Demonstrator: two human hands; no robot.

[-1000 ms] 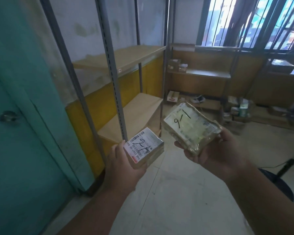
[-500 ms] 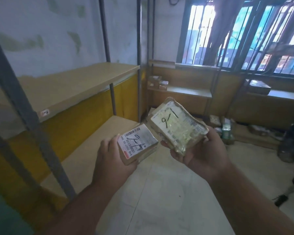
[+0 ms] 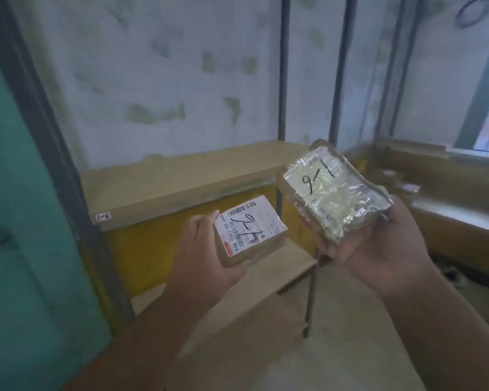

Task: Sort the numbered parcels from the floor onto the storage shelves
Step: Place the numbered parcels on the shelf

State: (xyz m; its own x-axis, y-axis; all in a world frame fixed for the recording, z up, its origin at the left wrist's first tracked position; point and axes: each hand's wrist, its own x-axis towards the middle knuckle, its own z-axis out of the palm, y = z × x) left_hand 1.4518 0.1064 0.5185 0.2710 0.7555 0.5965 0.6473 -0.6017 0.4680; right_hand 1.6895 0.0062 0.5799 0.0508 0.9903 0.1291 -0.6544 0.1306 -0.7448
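While raised palm-up | left hand [image 3: 206, 261] grips small parcel [image 3: 250, 230] | right hand [image 3: 378, 249] cradles taped parcel [image 3: 333, 193]

Small parcel [image 3: 250, 230] reads "2-7", wrapped parcel [image 3: 332, 190] "1-6", shelf tag [image 3: 102, 216] "1-6".

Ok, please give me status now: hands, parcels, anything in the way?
Left hand holds small box. Right hand holds taped parcel. Shelf ahead, tag reads 1-6. Nothing in the way.
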